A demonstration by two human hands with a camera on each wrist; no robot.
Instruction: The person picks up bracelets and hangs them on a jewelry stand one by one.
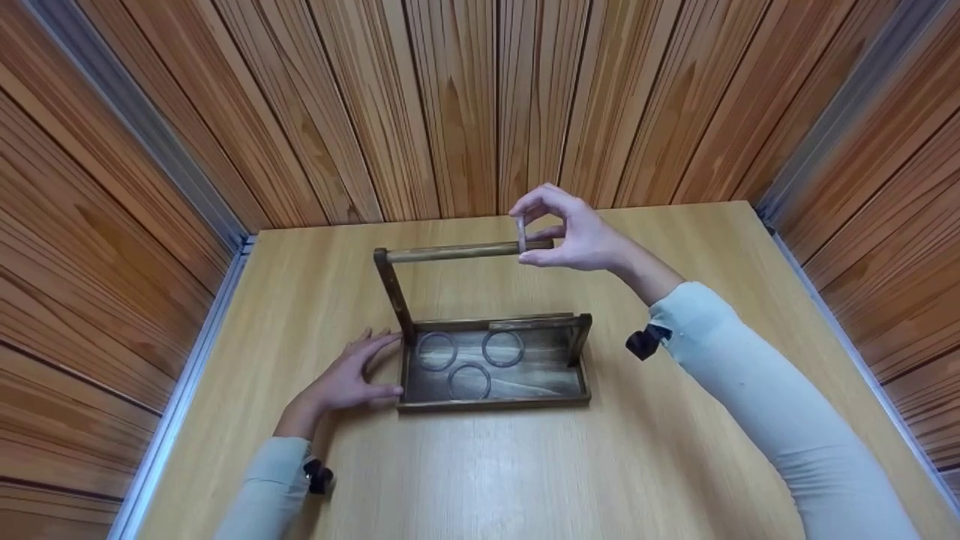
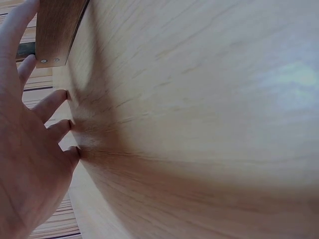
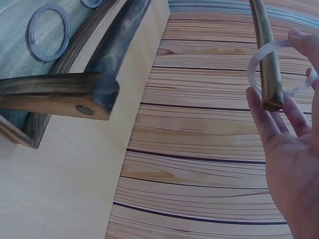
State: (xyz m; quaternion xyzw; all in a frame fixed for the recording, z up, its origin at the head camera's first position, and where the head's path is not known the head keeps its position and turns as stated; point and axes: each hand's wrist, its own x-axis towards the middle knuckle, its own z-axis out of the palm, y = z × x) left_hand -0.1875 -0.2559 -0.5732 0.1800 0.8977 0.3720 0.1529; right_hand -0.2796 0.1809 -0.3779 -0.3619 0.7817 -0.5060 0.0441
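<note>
My right hand (image 1: pixel 585 236) pinches a clear ring (image 3: pixel 255 64) between thumb and fingers. The ring is around the wooden rod (image 1: pixel 457 251), close to the rod's free right end. An upright post (image 1: pixel 394 292) carries the rod at the left of a dark wooden tray (image 1: pixel 495 405). Inside the tray three more clear rings lie flat: one at back left (image 1: pixel 437 370), one at back right (image 1: pixel 502 366) and one in front (image 1: pixel 469 365). At the tray's left end, my left hand (image 1: pixel 349 379) touches the side with spread fingers, some resting on the tabletop.
A shorter wooden post (image 1: pixel 580 337) stands at the tray's right end, with a thin bar (image 1: pixel 532 324) running left from its top. The pale wooden table (image 1: pixel 480 472) is bounded by wood-plank walls (image 1: pixel 450 112) at the back and both sides.
</note>
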